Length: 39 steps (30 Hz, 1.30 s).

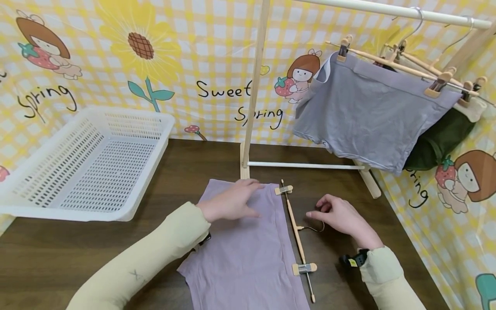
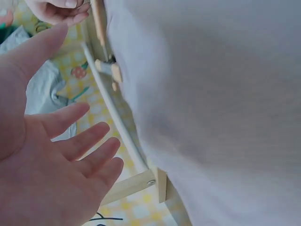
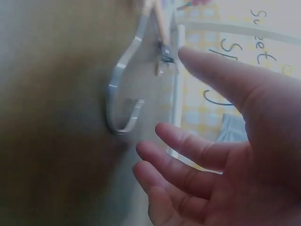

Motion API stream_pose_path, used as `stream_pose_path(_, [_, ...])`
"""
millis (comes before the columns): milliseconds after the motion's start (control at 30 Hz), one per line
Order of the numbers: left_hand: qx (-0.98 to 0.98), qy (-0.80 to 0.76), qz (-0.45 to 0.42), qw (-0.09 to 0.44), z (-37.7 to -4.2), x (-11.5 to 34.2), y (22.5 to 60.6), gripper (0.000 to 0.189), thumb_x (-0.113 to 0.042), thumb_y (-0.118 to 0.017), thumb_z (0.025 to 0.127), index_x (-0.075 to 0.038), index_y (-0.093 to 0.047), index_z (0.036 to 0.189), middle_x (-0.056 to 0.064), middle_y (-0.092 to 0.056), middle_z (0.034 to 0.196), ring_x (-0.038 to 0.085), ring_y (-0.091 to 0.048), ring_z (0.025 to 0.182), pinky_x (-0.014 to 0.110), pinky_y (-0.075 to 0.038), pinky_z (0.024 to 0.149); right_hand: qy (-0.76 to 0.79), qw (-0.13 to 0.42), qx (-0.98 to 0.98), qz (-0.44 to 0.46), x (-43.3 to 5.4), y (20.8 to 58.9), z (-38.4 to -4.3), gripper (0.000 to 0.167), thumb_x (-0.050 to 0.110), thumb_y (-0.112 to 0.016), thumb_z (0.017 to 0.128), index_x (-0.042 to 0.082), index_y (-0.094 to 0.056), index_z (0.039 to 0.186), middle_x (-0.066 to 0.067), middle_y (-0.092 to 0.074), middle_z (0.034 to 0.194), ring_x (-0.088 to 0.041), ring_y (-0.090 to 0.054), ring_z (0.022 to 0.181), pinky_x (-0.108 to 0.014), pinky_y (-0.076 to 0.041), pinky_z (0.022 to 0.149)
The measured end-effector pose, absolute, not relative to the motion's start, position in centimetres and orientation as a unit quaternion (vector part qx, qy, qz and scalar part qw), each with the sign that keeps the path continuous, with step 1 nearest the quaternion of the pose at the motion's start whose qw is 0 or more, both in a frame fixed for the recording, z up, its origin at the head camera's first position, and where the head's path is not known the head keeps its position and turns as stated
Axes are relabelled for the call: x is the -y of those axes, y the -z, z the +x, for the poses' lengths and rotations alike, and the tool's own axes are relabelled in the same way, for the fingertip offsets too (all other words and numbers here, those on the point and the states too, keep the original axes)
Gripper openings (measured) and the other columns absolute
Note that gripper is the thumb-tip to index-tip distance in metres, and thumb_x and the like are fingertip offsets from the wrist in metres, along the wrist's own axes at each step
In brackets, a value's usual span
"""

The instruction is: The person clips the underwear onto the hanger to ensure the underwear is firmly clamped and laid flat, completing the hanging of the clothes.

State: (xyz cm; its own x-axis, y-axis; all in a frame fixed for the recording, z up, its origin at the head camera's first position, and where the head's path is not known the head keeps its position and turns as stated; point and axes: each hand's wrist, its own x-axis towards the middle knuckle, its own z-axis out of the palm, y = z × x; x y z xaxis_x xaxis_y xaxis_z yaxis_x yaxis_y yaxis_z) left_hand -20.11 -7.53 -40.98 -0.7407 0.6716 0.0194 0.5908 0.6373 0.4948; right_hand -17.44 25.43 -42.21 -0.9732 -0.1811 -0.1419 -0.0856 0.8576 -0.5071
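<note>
A light purple garment [image 1: 248,258] lies flat on the dark wooden table, its right edge held by the two clips of a wooden clip hanger [image 1: 296,234]. Over its upper part, my left hand [image 1: 234,202] hovers with fingers spread and thumb apart, holding nothing. To the right of the hanger is my right hand [image 1: 342,217], its fingers loosely bent beside the metal hook [image 1: 314,229]. The right wrist view shows a gap between those fingertips and the curved hook [image 3: 113,89].
A white perforated basket [image 1: 149,172] stands at the left. At the back right, a rack with a white rail [image 1: 364,6] carries grey-lilac shorts [image 1: 368,107] and a dark green garment [image 1: 441,137] on clip hangers. Patterned cloth [image 1: 217,43] covers the walls behind.
</note>
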Motion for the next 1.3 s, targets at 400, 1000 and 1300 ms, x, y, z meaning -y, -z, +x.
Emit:
stream_pose_path(400, [-0.910,-0.266,0.306,0.093,-23.9,4.7,41.4,0.067,-0.029,-0.074,0.095,0.001,-0.047,0.148,0.016,-0.050,0.148,0.031,-0.045,0.137,0.042,-0.035,0.113,0.271,0.082,-0.955,-0.091,-24.1,40.1,-22.1,0.045,0.050,-0.070,0.094,0.008,-0.069,0.107,-0.005,-0.070,0.100,-0.024,-0.065,0.093,-0.045,-0.051,0.082])
stream_pose_path(1000, [-0.951,-0.171,0.250,0.066,-25.2,1.8,43.4,0.055,-0.035,-0.077,0.092,-0.003,-0.064,0.135,0.011,-0.057,0.127,0.030,-0.052,0.114,0.038,-0.045,0.098,0.309,0.128,-0.937,-0.099,-20.4,42.7,-24.6,0.028,0.035,-0.067,0.099,0.007,-0.070,0.096,-0.006,-0.066,0.080,-0.019,-0.054,0.066,-0.033,-0.044,0.062])
stream_pose_path(1300, [-0.951,-0.200,0.230,0.056,-25.2,0.8,43.8,0.037,-0.018,-0.082,0.085,-0.007,-0.068,0.116,0.008,-0.063,0.110,0.028,-0.056,0.106,0.036,-0.046,0.093,0.320,0.096,-0.935,-0.121,-19.9,43.5,-24.5,0.019,0.023,-0.067,0.099,0.007,-0.069,0.089,-0.002,-0.057,0.072,-0.019,-0.051,0.065,-0.033,-0.042,0.061])
